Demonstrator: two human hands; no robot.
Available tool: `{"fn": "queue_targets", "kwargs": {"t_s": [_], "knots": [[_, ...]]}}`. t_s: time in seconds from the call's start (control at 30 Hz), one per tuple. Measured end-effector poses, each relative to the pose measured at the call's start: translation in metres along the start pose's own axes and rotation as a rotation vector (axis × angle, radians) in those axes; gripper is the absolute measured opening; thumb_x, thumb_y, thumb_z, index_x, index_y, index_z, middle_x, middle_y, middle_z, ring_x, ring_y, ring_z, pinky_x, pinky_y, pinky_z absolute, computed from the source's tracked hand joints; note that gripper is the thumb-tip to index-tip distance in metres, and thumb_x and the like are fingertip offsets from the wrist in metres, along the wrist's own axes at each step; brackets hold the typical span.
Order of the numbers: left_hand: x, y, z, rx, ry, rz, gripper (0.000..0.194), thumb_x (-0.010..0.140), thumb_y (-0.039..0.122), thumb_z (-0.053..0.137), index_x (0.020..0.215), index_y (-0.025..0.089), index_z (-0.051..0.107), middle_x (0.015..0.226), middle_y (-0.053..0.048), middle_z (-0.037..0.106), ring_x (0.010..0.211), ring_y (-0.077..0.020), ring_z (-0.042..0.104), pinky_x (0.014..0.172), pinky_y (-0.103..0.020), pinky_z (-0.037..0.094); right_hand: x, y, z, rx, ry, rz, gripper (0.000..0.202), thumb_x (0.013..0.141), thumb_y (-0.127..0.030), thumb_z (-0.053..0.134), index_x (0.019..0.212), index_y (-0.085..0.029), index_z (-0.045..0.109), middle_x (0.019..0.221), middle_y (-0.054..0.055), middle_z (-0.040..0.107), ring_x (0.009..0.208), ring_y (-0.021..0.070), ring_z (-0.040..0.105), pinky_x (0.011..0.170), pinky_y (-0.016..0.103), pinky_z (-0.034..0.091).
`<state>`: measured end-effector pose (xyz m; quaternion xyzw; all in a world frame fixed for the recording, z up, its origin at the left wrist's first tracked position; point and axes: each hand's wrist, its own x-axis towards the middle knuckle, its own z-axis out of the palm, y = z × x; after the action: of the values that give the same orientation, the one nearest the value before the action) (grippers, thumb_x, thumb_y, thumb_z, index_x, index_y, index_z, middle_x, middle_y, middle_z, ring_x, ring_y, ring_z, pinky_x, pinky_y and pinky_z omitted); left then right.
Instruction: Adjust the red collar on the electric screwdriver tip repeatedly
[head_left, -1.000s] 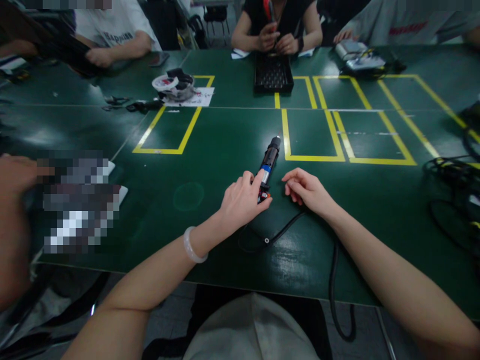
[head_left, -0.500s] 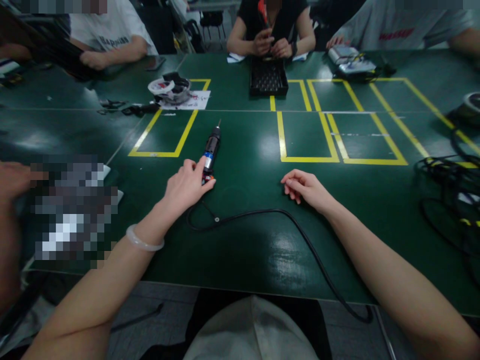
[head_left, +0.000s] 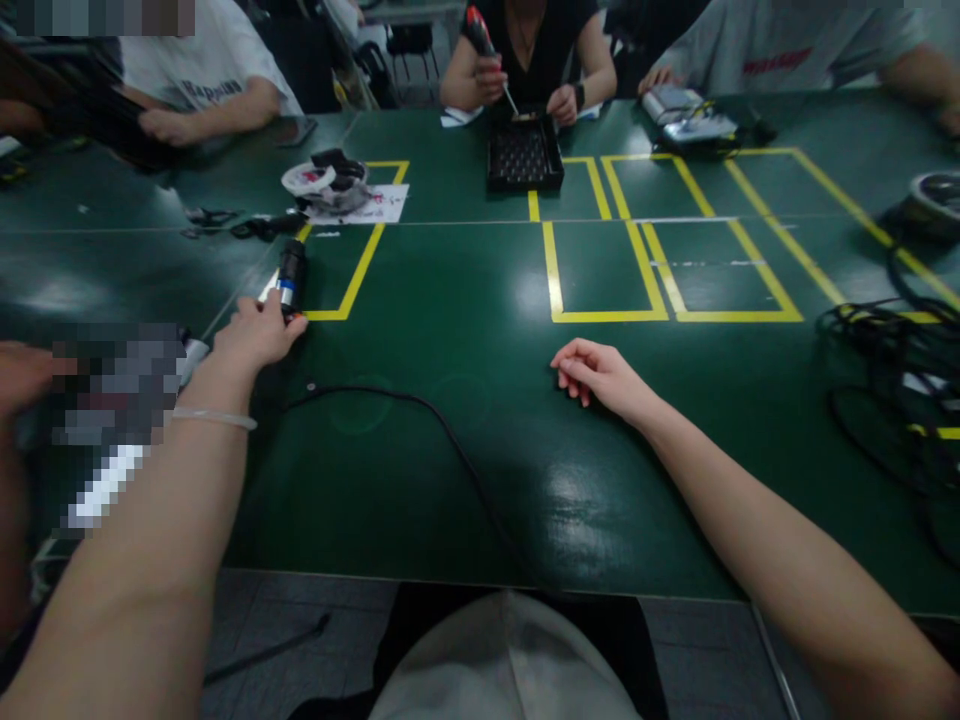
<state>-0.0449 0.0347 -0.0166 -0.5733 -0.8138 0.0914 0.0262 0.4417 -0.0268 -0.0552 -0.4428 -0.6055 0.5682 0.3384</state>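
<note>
"Cable [head_left: 450, 430] comes first, a thin black one: it runs from the near edge of the green tabletop [head_left: 405, 520], up and leftward, to a part below your left wrist. What is closest beyond it?"

"Your bare right hand [head_left: 589, 372], at the right of centre. Its fingers curl loosely, half open, with nothing visible in them, and it is well apart from the tool."

"So which hand is the nearer one?"

"Your left hand [head_left: 251, 335], clearly, with the translucent pale bangle [head_left: 214, 415] behind it. It reaches out to the left, closed on the near end of the dark cylindrical tool with the blue-and-silver band [head_left: 292, 265]. Its palm side is hidden from you."

"Which way does the tool's long axis go?"

"Away from you, out ahead of your fingers, nearly straight from near to far, so your grip is at its near end. You see it over the left side of the yellow taped rectangle [head_left: 364, 270]. I cannot tell whether it lies flat or is raised."

"And farther off?"

"Just past the tool's far end, you have a dark tangle [head_left: 262, 225] and a grey, black and white bundle [head_left: 341, 190] on white paper [head_left: 390, 205]. Away to the right stands a black tray [head_left: 525, 184], in front of a co-worker's hand [head_left: 489, 78] holding a red-handled screwdriver [head_left: 478, 32]."
</note>
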Motion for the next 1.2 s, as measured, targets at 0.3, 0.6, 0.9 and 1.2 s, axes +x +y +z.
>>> {"fn": "queue_targets", "kwargs": {"t_s": [0.3, 0.6, 0.9, 1.2], "knots": [[-0.015, 0.007, 0.003, -0.04, 0.094, 0.027, 0.08, 0.096, 0.07, 0.016, 0.153, 0.014, 0.017, 0.139, -0.016, 0.035, 0.116, -0.0313, 0.044, 0.093, -0.047, 0.041, -0.001, 0.0, 0.002, -0.019, 0.012, 0.005, 0.015, 0.091, -0.031, 0.061, 0.093, -0.016, 0.061, 0.068, 0.0, 0.06, 0.053, 0.0086, 0.054, 0.038, 0.017, 0.042], [-0.04, 0.028, -0.007, -0.113, 0.128, 0.014, 0.064, 0.102, 0.058, 0.014, 0.148, 0.016, 0.027, 0.132, -0.013, 0.04, 0.114, -0.0276, 0.044, 0.09, -0.041, 0.041, 0.0, -0.001, 0.003, -0.015, 0.014, 0.002, 0.015, 0.09, -0.031, 0.062, 0.091, -0.017, 0.061, 0.068, 0.0, 0.061, 0.052, 0.009, 0.054, 0.037, 0.017, 0.04], [-0.115, 0.094, -0.011, -0.066, 0.151, 0.187, 0.06, 0.101, 0.044, 0.029, 0.151, 0.012, 0.032, 0.127, -0.023, 0.049, 0.108, -0.0361, 0.058, 0.08, -0.045, 0.051, 0.001, -0.005, 0.009, -0.059, 0.131, -0.039, 0.015, 0.091, -0.031, 0.057, 0.091, -0.017, 0.061, 0.065, -0.001, 0.059, 0.048, 0.0087, 0.05, 0.039, 0.019, 0.036], [-0.179, 0.17, -0.024, -0.099, 0.148, 0.506, 0.052, 0.099, 0.036, 0.038, 0.147, 0.016, 0.037, 0.118, -0.016, 0.053, 0.099, -0.0271, 0.062, 0.075, -0.035, 0.053, -0.01, -0.013, 0.029, -0.394, 0.065, -0.273, 0.013, 0.094, -0.026, 0.053, 0.098, -0.02, 0.064, 0.078, 0.003, 0.065, 0.069, 0.0156, 0.059, 0.065, 0.028, 0.046]]}}
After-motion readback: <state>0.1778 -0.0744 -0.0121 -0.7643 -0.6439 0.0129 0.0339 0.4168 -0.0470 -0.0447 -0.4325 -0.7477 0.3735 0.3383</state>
